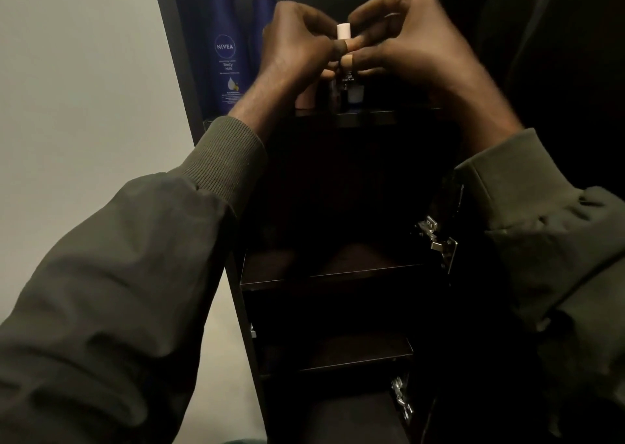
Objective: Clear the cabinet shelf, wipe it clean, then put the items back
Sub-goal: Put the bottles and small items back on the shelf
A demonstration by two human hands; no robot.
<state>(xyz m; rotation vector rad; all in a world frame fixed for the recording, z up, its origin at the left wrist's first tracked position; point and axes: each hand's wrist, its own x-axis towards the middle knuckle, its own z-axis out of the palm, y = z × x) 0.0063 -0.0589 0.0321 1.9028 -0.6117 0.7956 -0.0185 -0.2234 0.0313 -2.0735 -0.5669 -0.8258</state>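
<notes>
Both hands up at top cabinet shelf [351, 116], working one small bottle [347, 71] w/ a white cap [343, 31]. Left hand [297, 48] and right hand [406, 41] both curl in, fingertips pinching the bottle from either side just under the cap. Bottle upright; base seems on or just above the shelf, can't tell which, fingers and dark hide it. Can't tell if it's going on or coming off either.

Doing it well, imo: keep it vertical, grip the body not the cap so the cap can't pop, move slow.

Neighbours are tight. Pinkish item [306, 97] just left of the bottle, under left wrist, near front edge. Pale blue small jar [355, 93] right below the pinch, touching or nearly. Tall Nivea bottle [225, 51] at far left, second blue bottle [263, 24] beside it, behind left hand. Left knuckles near that second one, so risk of a knock.

Room: right part of shelf looks dark, contents unclear. Lower shelf [331, 274] and one below show bare wood. Door hinge [436, 237] juts near right sleeve [541, 240]; snag risk on pulling back.
</notes>
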